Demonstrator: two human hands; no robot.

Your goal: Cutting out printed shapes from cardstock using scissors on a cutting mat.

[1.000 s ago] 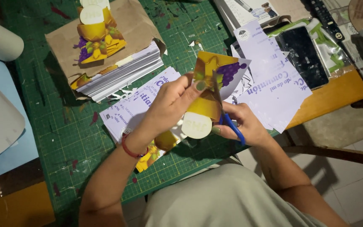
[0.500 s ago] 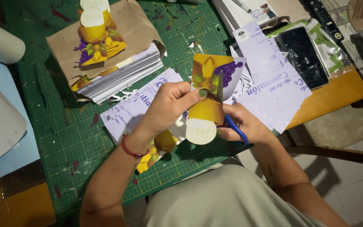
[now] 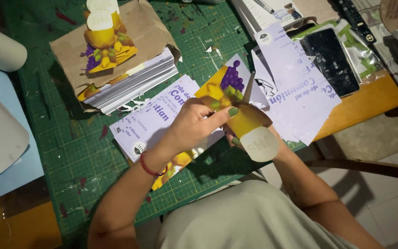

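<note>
Cutout (image 3: 236,108) of yellow chalice w/ purple grapes held up over green cutting mat (image 3: 61,138) on table. Left hand (image 3: 194,124), grip pinching cutout's middle; right hand (image 3: 236,138) mostly hidden behind it, can't tell its grip. Risk: thin paper could crease or tear under that pinch

**Count of things on the cutting mat**

Two hands: left hand (image 3: 194,124) and right hand (image 3: 236,138). One chalice cutout (image 3: 238,108) between the fingers; two more cutouts (image 3: 102,44) stacked well beyond the fingertips. One phone (image 3: 330,60), one red wristband (image 3: 147,167).
</note>
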